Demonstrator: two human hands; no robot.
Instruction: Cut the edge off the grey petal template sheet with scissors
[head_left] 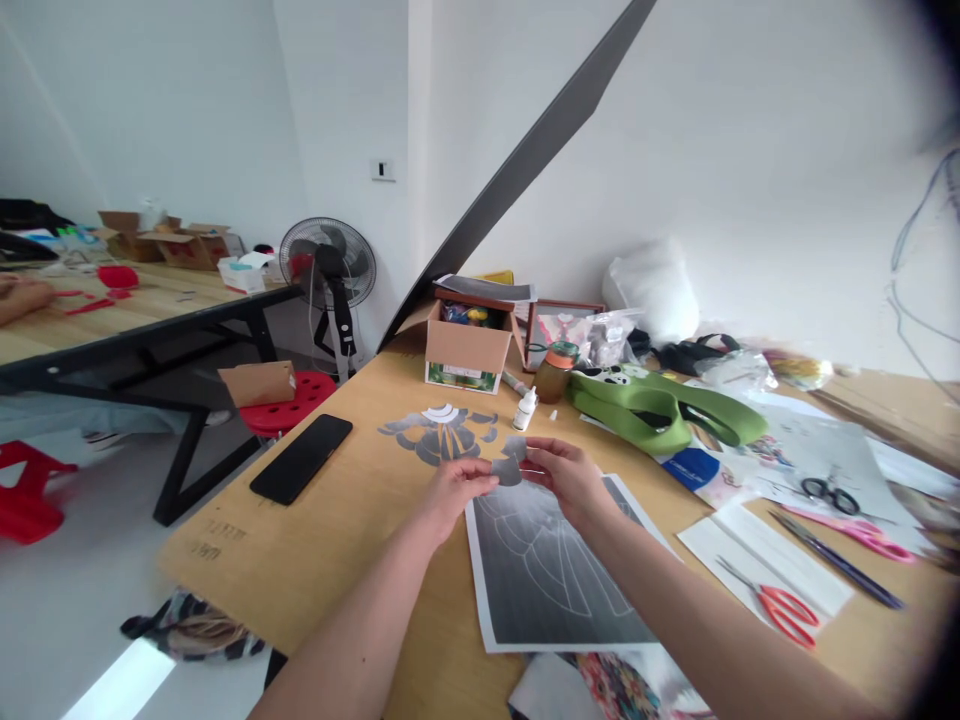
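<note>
We're pinching, left hand [448, 492], right hand [568, 478], fingertips [487, 482] closed on thin grey paper [507, 472], flat curve-lined sheet [536, 590] below

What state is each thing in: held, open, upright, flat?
Left hand: fingers pinching grey paper
Right hand: fingers pinching grey paper
White bottle: upright
Printed sheet: flat, partly covered by right arm
Phone: flat, dark face up
Cardboard box: open, things inside
Jar: upright
Red-handled scissors: lying flat
Fan: standing, apparently not spinning

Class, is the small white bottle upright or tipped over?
Upright: the small white bottle stands on its base, its nozzle pointing upward.
</note>
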